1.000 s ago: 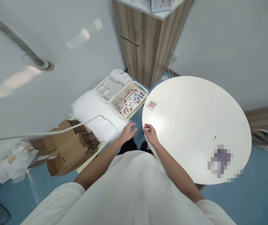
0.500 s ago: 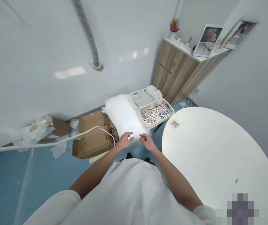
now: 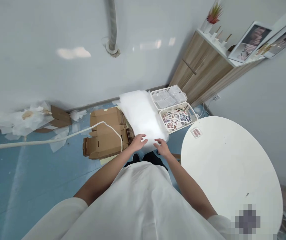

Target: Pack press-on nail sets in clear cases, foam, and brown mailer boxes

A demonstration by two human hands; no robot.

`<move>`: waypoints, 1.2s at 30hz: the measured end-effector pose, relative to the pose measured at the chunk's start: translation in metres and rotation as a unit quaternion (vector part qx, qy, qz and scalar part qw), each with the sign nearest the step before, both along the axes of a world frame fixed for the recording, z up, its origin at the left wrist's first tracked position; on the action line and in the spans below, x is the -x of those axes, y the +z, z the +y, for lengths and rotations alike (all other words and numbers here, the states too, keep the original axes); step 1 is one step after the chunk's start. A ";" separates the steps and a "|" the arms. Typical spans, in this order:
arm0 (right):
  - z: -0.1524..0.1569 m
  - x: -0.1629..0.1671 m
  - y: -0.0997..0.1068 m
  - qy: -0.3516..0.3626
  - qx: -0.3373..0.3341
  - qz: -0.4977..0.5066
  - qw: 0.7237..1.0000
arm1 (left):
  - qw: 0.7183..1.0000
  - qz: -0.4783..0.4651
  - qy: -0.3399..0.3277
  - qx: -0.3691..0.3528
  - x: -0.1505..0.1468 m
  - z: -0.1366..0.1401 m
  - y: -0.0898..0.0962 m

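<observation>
My left hand (image 3: 138,142) is open, thumb and fingers apart, over the near end of a stack of white foam sheets (image 3: 143,113). Facing it a short gap away, my right hand (image 3: 161,146) is open too, its fingers curved a little. Neither hand holds anything; whether they touch the sheets I cannot tell. Left of the stack lie flattened brown cardboard boxes (image 3: 108,131). To its right is a white basket (image 3: 195,120) full of small printed cards, and behind that another white basket (image 3: 155,97) with clear plastic packs.
A round white table (image 3: 227,160) at my right carries one small clear pack with a red print (image 3: 196,132). A white hose (image 3: 65,138) crosses on the left above the floor. Crumpled wrapping (image 3: 28,116) lies by the wall. A wooden cabinet (image 3: 207,70) stands back right.
The view has shifted, so the wall and cabinet sit differently in it. Both hands stay open over the near end of the sheets, with the fingers spread slightly more.
</observation>
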State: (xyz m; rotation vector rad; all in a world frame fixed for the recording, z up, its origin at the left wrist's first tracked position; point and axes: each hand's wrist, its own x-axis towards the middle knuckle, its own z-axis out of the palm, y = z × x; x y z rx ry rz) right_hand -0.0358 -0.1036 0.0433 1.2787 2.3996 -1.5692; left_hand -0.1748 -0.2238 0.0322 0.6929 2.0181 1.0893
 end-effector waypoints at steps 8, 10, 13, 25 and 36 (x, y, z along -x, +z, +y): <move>0.032 0.040 -0.012 0.051 0.009 -0.012 0.999 | 0.994 -0.093 0.059 -0.004 0.009 0.021 -0.010; 0.042 0.058 -0.017 0.061 0.028 0.004 0.998 | 0.989 -0.124 0.077 -0.016 0.020 0.033 -0.014; 0.058 0.083 -0.025 0.070 0.051 0.001 0.996 | 0.978 -0.172 0.116 -0.028 0.037 0.055 -0.021; 0.070 0.112 -0.045 0.268 -0.021 -0.037 0.962 | 0.972 -0.141 0.173 0.066 0.053 0.100 -0.037; 0.067 0.110 -0.030 0.366 -0.096 0.003 0.926 | 0.944 -0.156 0.285 0.062 0.066 0.097 -0.054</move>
